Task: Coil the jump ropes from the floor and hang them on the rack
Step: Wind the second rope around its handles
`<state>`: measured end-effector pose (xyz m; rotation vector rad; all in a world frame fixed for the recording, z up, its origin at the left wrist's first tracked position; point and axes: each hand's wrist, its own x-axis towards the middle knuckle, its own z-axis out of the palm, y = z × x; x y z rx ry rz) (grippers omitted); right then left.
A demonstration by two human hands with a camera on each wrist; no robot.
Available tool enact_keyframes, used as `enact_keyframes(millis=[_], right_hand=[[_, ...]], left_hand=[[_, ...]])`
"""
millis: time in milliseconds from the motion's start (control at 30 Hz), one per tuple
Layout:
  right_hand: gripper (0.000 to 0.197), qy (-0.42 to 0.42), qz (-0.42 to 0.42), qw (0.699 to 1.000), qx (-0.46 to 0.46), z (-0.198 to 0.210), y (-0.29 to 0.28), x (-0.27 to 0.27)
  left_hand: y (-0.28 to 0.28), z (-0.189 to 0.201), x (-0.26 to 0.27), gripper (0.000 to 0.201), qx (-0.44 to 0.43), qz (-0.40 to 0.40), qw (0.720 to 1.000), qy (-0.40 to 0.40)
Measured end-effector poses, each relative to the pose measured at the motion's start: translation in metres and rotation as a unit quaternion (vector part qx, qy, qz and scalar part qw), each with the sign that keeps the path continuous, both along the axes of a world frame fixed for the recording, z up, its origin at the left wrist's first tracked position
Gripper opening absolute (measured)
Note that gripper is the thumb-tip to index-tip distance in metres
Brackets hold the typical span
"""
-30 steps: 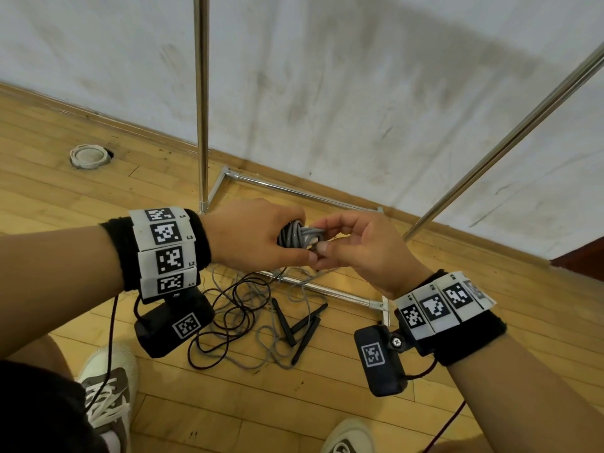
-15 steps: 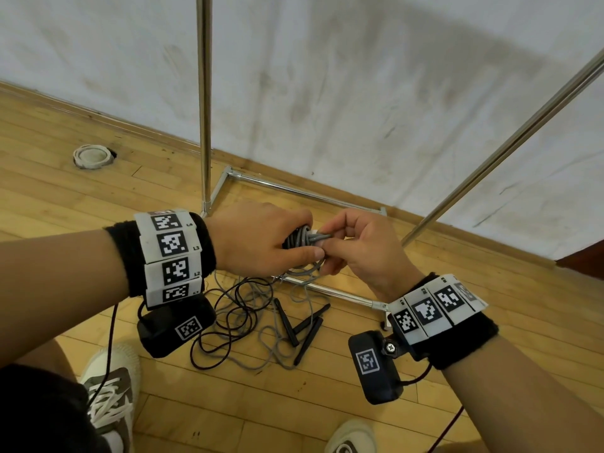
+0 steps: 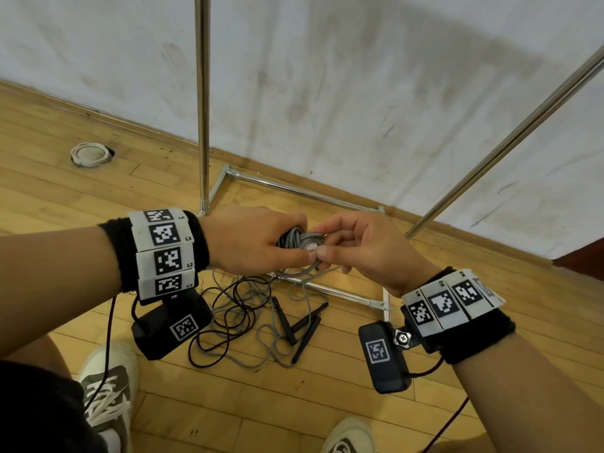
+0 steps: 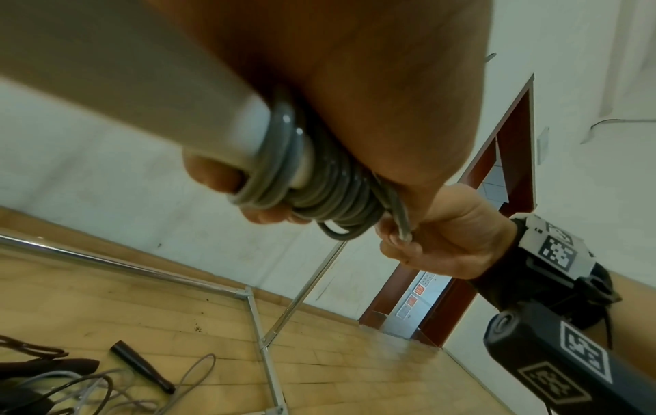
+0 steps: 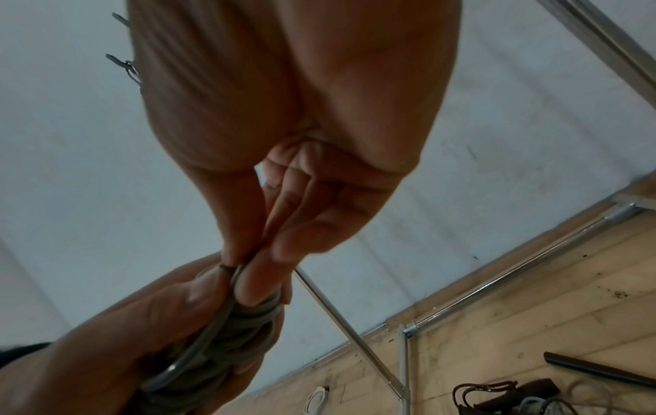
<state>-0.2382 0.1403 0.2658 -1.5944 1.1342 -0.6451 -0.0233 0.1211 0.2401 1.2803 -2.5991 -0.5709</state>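
Note:
My left hand (image 3: 261, 238) grips a grey jump rope (image 3: 295, 240) wound in tight turns round its pale handles (image 4: 177, 92). The coil (image 4: 330, 193) sits under my left palm in the left wrist view. My right hand (image 3: 356, 243) pinches the rope's loose strand (image 5: 232, 276) at the bundle's end, fingertips against my left thumb. On the floor below lie tangled black and grey ropes (image 3: 235, 318) with black handles (image 3: 304, 325). The chrome rack's upright (image 3: 202, 103) and base bars (image 3: 327, 289) stand just behind my hands.
A slanted chrome rack bar (image 3: 510, 138) crosses at the right. A white wall (image 3: 327, 76) stands close behind, a round floor fitting (image 3: 90, 154) lies at far left, and a doorway (image 4: 497, 196) opens to the right. My shoes (image 3: 108, 393) are near the floor ropes.
My right fingers have shifted along the coil's end, working the loose strand against the bundle. Both hands stay together at about the same height.

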Motion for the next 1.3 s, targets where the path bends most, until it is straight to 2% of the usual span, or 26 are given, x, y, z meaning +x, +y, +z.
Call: enact_keyframes(millis=[133, 267, 467, 533, 600, 733, 967, 1133, 1300], right_hand=[[0.018, -0.011, -0.019, 1.000, -0.002, -0.003, -0.001, 0.001], [0.009, -0.015, -0.063, 0.998, -0.002, -0.009, 0.000, 0.007], [0.012, -0.008, -0.084, 0.996, -0.009, -0.014, 0.001, 0.014], [0.010, -0.006, -0.076, 0.997, -0.015, -0.015, 0.002, 0.014], [0.011, -0.024, -0.051, 0.998, -0.011, -0.015, 0.003, 0.011], [0.028, -0.073, 0.016, 0.997, 0.009, -0.012, 0.000, -0.001], [0.027, -0.057, -0.006, 0.995, -0.080, -0.014, -0.003, 0.002], [0.026, -0.054, -0.017, 0.993, -0.103, -0.011, -0.005, -0.002], [0.016, -0.015, -0.047, 0.991, -0.128, -0.014, -0.004, -0.001]], left_hand=[[0.001, 0.004, -0.001, 0.058, 0.011, -0.008, 1.000, 0.007], [0.003, 0.003, -0.001, 0.054, -0.029, -0.022, 0.999, -0.014], [0.005, 0.003, -0.002, 0.050, -0.046, -0.010, 0.999, -0.025], [0.003, 0.003, -0.002, 0.051, -0.039, 0.000, 0.999, -0.031], [0.000, 0.003, -0.001, 0.044, -0.026, 0.010, 0.999, -0.028], [-0.001, 0.003, 0.000, 0.026, -0.010, 0.034, 0.999, -0.010], [0.000, 0.002, -0.004, 0.041, -0.016, 0.030, 0.999, 0.015], [0.001, 0.002, -0.002, 0.050, 0.025, 0.001, 0.998, 0.059], [0.007, 0.000, -0.003, 0.052, -0.015, -0.010, 1.000, 0.015]])
